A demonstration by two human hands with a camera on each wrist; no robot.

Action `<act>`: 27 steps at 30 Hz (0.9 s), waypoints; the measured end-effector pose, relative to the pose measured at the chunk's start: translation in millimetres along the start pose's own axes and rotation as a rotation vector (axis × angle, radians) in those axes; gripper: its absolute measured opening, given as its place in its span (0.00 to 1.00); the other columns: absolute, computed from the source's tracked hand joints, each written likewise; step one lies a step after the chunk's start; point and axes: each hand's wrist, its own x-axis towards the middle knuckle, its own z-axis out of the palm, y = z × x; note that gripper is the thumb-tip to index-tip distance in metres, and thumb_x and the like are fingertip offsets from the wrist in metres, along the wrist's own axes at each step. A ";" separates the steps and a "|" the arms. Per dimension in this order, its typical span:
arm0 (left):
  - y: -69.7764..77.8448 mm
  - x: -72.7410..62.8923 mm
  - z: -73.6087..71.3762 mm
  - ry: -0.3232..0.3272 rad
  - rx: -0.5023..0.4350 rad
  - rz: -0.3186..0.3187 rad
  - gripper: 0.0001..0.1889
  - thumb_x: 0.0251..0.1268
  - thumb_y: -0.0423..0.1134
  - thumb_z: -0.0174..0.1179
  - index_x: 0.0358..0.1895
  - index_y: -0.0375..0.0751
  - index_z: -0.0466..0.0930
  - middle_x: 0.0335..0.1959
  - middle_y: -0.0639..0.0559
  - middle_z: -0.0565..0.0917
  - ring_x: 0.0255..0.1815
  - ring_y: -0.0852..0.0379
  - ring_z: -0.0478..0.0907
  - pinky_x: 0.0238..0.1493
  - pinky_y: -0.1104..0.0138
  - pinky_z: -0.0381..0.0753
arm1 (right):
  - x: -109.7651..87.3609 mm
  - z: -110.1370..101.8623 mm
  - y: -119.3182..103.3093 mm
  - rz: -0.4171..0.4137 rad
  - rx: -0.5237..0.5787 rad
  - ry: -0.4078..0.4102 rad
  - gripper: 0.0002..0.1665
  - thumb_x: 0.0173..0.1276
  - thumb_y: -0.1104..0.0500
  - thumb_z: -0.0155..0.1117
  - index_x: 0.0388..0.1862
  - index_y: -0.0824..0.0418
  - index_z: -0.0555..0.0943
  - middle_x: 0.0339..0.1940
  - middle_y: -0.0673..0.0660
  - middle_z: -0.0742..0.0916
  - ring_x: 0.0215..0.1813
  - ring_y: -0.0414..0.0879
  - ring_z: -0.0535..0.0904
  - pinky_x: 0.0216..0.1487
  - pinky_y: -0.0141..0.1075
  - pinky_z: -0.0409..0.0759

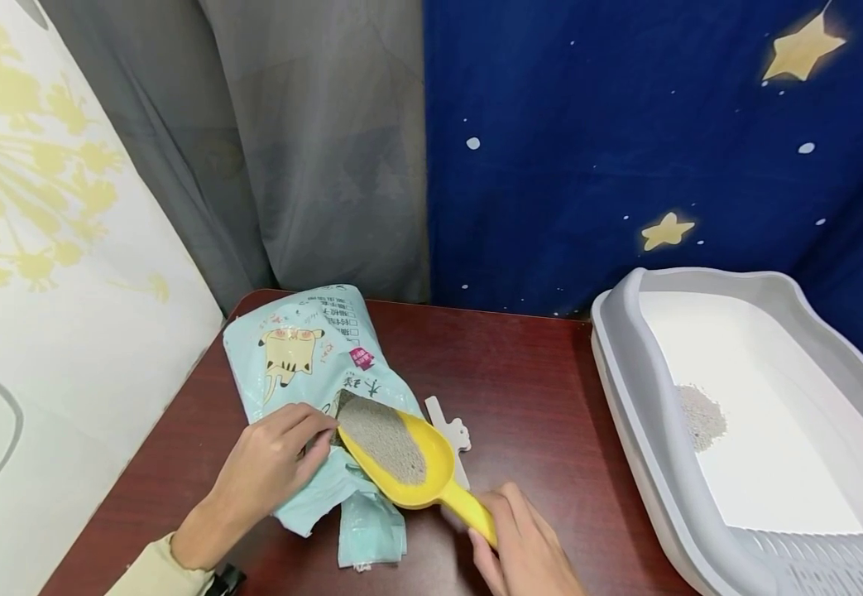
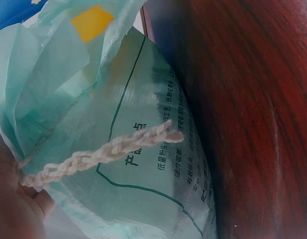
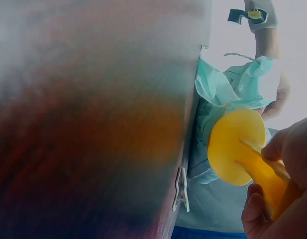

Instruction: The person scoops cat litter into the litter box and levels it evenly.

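My right hand [image 1: 528, 542] grips the handle of a yellow scoop [image 1: 440, 465]. Grey granular litter [image 1: 382, 439] fills the scoop's bowl, whose front end sits at the mouth of a light-blue litter bag [image 1: 293, 310] printed with a cat. My left hand [image 1: 270, 459] pinches the bag's edge beside that mouth. In the left wrist view, a braided string [image 2: 93, 158] hangs across the bag's printed side, near the fingers. The right wrist view shows the scoop's yellow underside [image 3: 233, 144] in front of the bag, with the right thumb and fingers around its handle.
A white clip [image 1: 449, 430] lies on the dark red table [image 1: 505, 364], just right of the bag. To the right stands a litter box with a grey rim [image 1: 628, 356], a small litter pile [image 1: 702, 416] on its white floor. Curtains [image 1: 520, 207] hang behind.
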 end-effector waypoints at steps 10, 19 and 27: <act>-0.3 -0.9 1.4 0.001 0.002 0.000 0.12 0.75 0.37 0.57 0.38 0.40 0.91 0.36 0.54 0.88 0.36 0.55 0.86 0.34 0.57 0.89 | -13.0 -10.1 0.0 0.024 0.034 0.029 0.22 0.88 0.43 0.50 0.53 0.56 0.84 0.45 0.44 0.78 0.38 0.35 0.73 0.35 0.27 0.73; 0.3 -0.9 1.9 0.013 0.004 0.009 0.16 0.78 0.38 0.54 0.38 0.40 0.91 0.36 0.54 0.88 0.36 0.55 0.86 0.33 0.56 0.88 | -24.7 -18.2 -1.8 0.051 0.041 0.104 0.13 0.81 0.47 0.63 0.50 0.55 0.86 0.44 0.43 0.80 0.36 0.33 0.74 0.33 0.24 0.73; 0.4 -0.5 3.2 0.028 0.004 0.019 0.16 0.78 0.39 0.54 0.38 0.40 0.92 0.36 0.55 0.88 0.36 0.55 0.86 0.33 0.57 0.88 | -27.4 -24.1 -7.3 0.050 0.061 0.239 0.16 0.81 0.46 0.64 0.44 0.57 0.87 0.40 0.46 0.83 0.32 0.34 0.74 0.28 0.25 0.71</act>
